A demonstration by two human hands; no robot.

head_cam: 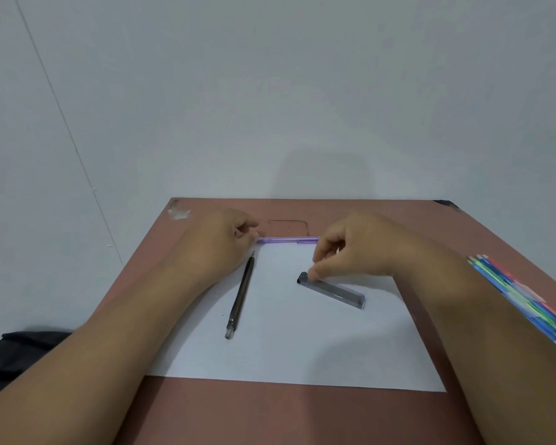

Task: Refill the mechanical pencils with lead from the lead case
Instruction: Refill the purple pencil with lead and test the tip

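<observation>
Left hand point(220, 244) pinching one end of purple pencil point(288, 240) near far desk point(270, 415) edge, right hand point(350, 248) pinching other end. Lead case point(333, 290) on paper point(296, 342), touched by right thumb. Risk: thin lead snapping or rolling away if case tips. No readable writing.

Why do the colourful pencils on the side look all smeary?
Head view: the bundle of coloured pencils sits at the wide-angle lens's edge, so it looks stretched and blurry; the black pencil and lead case near the middle look sharper; a soft shadow falls on the wall behind the table.
</observation>
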